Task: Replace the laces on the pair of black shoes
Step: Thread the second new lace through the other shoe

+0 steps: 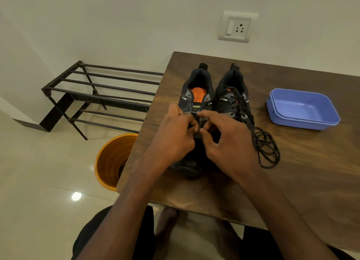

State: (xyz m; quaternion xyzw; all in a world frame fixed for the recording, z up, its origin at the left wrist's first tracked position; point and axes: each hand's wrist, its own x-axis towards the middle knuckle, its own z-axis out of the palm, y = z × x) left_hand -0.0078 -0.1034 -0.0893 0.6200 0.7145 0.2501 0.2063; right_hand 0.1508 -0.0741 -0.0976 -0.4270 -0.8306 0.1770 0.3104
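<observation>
Head view shows both shoes side by side on the wooden table (292, 162). Left hand (173, 140) and right hand (229, 142) pinch at the unlaced left shoe (196, 96), apparently threading. Right shoe (231, 96) is laced, black lace (266, 150) trailing untied.

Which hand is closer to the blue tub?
The right hand. It works at the left shoe, with the laced shoe between it and the blue tub. The left hand is at the same shoe, farther from the tub.
</observation>
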